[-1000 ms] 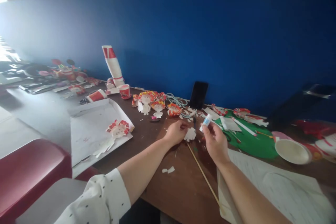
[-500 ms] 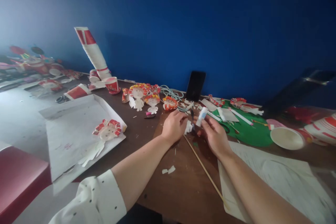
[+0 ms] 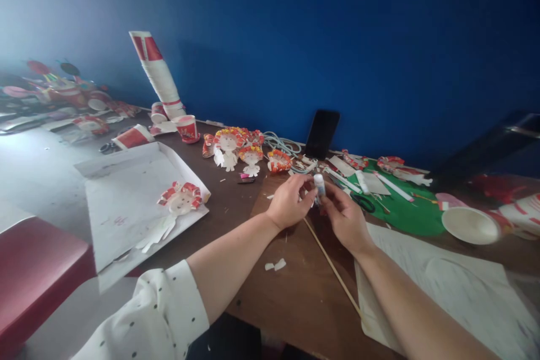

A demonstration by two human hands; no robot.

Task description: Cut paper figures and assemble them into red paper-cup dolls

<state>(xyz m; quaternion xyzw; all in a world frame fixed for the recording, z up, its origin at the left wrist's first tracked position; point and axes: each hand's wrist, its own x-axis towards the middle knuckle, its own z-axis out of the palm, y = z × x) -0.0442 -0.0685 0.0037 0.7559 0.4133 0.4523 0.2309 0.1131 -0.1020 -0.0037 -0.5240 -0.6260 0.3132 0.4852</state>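
Note:
My right hand [image 3: 343, 216] is closed on a small white glue stick [image 3: 319, 184] with a blue label, which stands nearly upright between thumb and fingers. Right beside it is my left hand [image 3: 291, 199], its fingers curled in and their tips at the side of the glue stick. A bit of white shows between the left fingers, but what they pinch is partly hidden. Below the hands a thin wooden stick [image 3: 335, 273] lies slanting across the brown table [image 3: 291, 304]. Two small white paper scraps [image 3: 275, 265] lie nearer to me.
Paper dolls [image 3: 229, 143] with red and yellow hair lie behind my hands, near a leaning phone [image 3: 323, 134]. On the right are a green sheet [image 3: 422, 219], scissors [image 3: 363, 202] and a paper cup [image 3: 471, 225]. A paper tray [image 3: 109, 180] with another doll [image 3: 181, 199] is left.
My hands have come together, the left moving right to the glue stick. The glue stick has turned more upright in my right hand. The whole view has shifted slightly.

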